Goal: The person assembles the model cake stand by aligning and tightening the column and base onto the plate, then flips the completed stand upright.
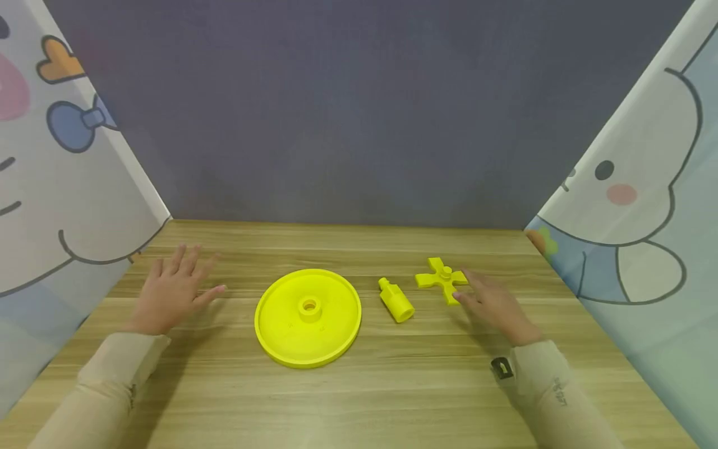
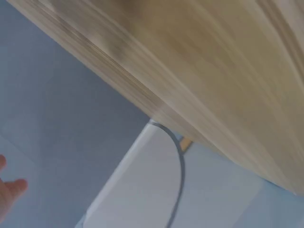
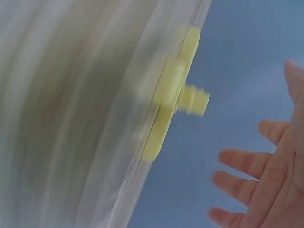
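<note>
Nearest, at the lower left and lower right of the frame, are two light sleeves [image 1: 109, 380]. A small black object [image 1: 502, 368] shows beside the right cuff. A yellow disc [image 1: 269, 315] lies flat on the table [image 1: 336, 405], centre of frame, its holed central collar facing up. Right of it a yellow bottle-shaped piece [image 1: 396, 302] lies on its side, long axis diagonal: narrow neck to the upper left, wide end to the lower right. At left, the left hand [image 1: 171, 293] has fingers extended and spread, holding nothing. The right hand [image 1: 499, 305] has its fingers extended and ungripped, just beside the yellow cross [image 1: 445, 277]; the right wrist view shows a gap. The cross lies flat, right of centre, peg pointing up; one arm pair runs roughly left-right, the other upper left to lower right. Beyond stands a dark grey panel [image 1: 348, 112].
</note>
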Demonstrator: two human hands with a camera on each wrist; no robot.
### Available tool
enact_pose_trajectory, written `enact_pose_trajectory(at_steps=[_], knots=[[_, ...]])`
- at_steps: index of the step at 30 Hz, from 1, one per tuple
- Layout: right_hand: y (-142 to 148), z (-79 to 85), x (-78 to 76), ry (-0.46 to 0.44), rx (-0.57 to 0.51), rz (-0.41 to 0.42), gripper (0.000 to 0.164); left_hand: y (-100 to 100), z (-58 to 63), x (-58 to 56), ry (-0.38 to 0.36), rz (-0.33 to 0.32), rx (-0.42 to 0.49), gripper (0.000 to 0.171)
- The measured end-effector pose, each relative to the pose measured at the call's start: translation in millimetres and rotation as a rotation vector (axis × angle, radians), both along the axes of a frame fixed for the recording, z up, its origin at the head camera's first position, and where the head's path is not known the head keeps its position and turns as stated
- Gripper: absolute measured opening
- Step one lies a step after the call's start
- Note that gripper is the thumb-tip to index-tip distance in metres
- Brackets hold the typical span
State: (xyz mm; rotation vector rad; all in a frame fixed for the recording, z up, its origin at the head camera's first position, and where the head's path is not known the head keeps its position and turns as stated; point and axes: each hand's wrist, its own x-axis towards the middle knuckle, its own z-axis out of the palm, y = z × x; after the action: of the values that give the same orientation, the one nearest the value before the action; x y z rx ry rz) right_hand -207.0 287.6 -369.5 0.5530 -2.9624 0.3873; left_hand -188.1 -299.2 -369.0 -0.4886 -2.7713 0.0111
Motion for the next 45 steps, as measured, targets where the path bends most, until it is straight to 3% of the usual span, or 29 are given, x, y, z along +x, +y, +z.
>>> enact_pose_trajectory(at_steps=[6, 11, 14, 21, 27, 38, 45], knots=[[-22.6, -2.2, -1.7, -0.194, -0.16, 0.053, 0.067, 14.9, -3.6, -1.9, -0.04, -0.138, 0.032, 0.064], [-41.7, -2.6, -1.2, -0.356, -0.301, 0.129, 0.064, 25.8, -4.3, -0.3, -0.103, -0.168, 0.041, 0.065], [-53.7, -4.6, 0.0, -0.41, -0.327, 0.148, 0.065, 30.4, -4.8, 2.5, -0.131, -0.174, 0.041, 0.065], [-73.5, -7.6, 0.7, -0.409, -0.27, 0.176, 0.07, 40.3, -5.1, 5.0, -0.222, -0.169, 0.038, 0.068], [-83.2, -7.9, -2.7, -0.453, -0.279, 0.208, 0.068, 46.7, -4.7, 6.4, -0.241, -0.194, 0.017, 0.064], [-99.4, -7.1, -8.4, -0.404, -0.181, 0.099, 0.065, 51.0, -10.8, 4.0, -0.233, -0.266, 0.015, 0.054], [-103.4, -9.3, -13.7, -0.446, -0.191, 0.071, 0.068, 56.0, -9.8, 3.2, -0.284, -0.247, -0.008, 0.06]])
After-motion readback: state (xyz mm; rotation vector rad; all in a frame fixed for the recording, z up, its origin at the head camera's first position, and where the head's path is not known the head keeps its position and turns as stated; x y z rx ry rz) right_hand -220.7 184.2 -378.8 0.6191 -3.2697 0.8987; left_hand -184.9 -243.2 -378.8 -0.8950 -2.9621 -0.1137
